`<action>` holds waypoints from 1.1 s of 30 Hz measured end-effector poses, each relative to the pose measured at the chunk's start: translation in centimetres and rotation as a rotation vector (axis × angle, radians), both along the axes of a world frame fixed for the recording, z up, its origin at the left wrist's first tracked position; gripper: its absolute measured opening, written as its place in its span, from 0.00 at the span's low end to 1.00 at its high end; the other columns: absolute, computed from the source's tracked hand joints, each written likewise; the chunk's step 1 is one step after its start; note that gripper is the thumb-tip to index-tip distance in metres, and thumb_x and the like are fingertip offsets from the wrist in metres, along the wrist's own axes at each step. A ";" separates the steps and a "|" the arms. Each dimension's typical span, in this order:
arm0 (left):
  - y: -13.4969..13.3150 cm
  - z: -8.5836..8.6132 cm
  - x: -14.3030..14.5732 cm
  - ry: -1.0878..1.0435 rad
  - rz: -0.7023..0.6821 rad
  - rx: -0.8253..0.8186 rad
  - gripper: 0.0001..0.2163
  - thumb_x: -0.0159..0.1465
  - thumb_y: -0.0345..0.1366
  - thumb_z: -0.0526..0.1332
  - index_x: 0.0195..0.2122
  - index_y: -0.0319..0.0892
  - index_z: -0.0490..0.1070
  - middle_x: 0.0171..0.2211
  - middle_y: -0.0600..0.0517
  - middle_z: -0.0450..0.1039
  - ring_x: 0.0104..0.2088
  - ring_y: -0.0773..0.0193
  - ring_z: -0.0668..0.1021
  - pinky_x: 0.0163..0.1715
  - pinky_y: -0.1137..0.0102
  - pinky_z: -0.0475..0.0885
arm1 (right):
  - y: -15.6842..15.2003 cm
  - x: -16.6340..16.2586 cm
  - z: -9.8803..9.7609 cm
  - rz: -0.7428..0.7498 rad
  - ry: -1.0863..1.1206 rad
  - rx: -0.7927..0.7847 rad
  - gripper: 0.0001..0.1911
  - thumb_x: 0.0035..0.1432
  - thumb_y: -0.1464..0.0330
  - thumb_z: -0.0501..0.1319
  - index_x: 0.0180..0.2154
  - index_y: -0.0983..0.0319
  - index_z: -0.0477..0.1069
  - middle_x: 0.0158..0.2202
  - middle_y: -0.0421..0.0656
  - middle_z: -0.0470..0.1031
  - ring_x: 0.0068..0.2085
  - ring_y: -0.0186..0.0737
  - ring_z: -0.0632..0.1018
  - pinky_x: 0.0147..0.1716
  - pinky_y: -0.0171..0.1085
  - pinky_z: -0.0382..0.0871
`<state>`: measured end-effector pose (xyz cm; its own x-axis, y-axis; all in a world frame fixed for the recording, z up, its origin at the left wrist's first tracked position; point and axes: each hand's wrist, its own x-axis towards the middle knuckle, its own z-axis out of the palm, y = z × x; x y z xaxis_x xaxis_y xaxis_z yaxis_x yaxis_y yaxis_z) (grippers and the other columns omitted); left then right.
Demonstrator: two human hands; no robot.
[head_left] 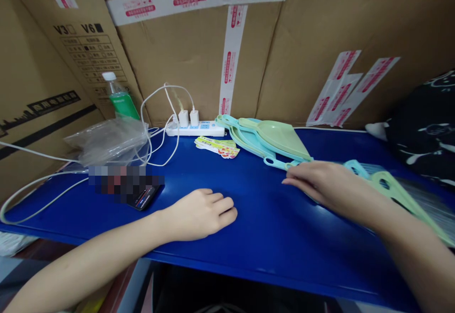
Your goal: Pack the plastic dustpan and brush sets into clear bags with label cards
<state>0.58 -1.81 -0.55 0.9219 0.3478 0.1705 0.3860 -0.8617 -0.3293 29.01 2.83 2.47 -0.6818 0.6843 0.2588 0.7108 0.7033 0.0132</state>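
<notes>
My left hand [199,213] rests on the blue table [263,228] with its fingers curled into a loose fist, nothing visible in it. My right hand [323,185] lies flat with fingers stretched toward the left, just in front of a stack of small plastic dustpans [273,138], green on top of light blue ones. Its fingertips are close to a blue handle loop [275,163]. Beside my right forearm lie small brushes [394,190] with green and blue handles. Colourful sticker labels [218,146] lie left of the dustpans.
A white power strip [195,128] with two chargers and white cables sits at the back. A phone [142,198], clear plastic bags [106,140] and a green bottle [121,97] are at the left. Cardboard boxes [199,52] wall the back. A dark patterned item [423,123] sits at right.
</notes>
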 end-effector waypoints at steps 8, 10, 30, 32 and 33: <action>0.0 0.2 0.1 0.015 0.003 -0.009 0.07 0.65 0.27 0.54 0.42 0.38 0.68 0.33 0.51 0.71 0.28 0.64 0.72 0.25 0.67 0.67 | -0.8 -0.2 -0.1 0.144 0.213 0.104 0.15 0.64 0.72 0.47 0.38 0.58 0.72 0.34 0.45 0.80 0.33 0.41 0.81 0.31 0.36 0.71; 0.0 0.2 0.0 0.022 0.004 -0.010 0.07 0.65 0.27 0.54 0.42 0.38 0.68 0.33 0.51 0.71 0.28 0.64 0.72 0.25 0.67 0.67 | -1.2 -0.6 -0.1 0.183 0.184 0.047 0.14 0.65 0.68 0.49 0.32 0.58 0.71 0.29 0.43 0.79 0.29 0.40 0.79 0.27 0.36 0.70; 0.0 -0.3 0.2 -0.188 -0.007 0.019 0.20 0.72 0.37 0.45 0.23 0.41 0.63 0.19 0.56 0.65 0.20 0.67 0.67 0.22 0.68 0.57 | -1.1 -1.9 -1.7 0.175 0.069 0.018 0.17 0.57 0.81 0.47 0.36 0.61 0.71 0.21 0.38 0.75 0.20 0.36 0.75 0.22 0.34 0.61; 0.2 -0.3 0.3 -0.194 -0.002 0.034 0.19 0.72 0.37 0.45 0.24 0.41 0.63 0.20 0.56 0.65 0.20 0.68 0.68 0.22 0.69 0.57 | -1.0 -1.7 -1.8 0.202 0.109 0.034 0.22 0.54 0.84 0.46 0.41 0.61 0.72 0.27 0.40 0.79 0.24 0.36 0.78 0.25 0.33 0.64; 0.2 -0.3 0.3 -0.197 -0.001 0.046 0.18 0.72 0.36 0.45 0.25 0.41 0.63 0.21 0.56 0.66 0.21 0.68 0.68 0.22 0.69 0.57 | -1.0 -1.7 -1.8 0.214 0.120 0.038 0.22 0.55 0.83 0.46 0.42 0.61 0.72 0.30 0.41 0.80 0.26 0.36 0.79 0.26 0.34 0.65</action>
<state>0.86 -1.56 -0.89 0.8695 0.3350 0.3630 0.4462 -0.8479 -0.2863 27.30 1.83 0.68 -0.7729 0.5159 0.3694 0.5437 0.8386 -0.0334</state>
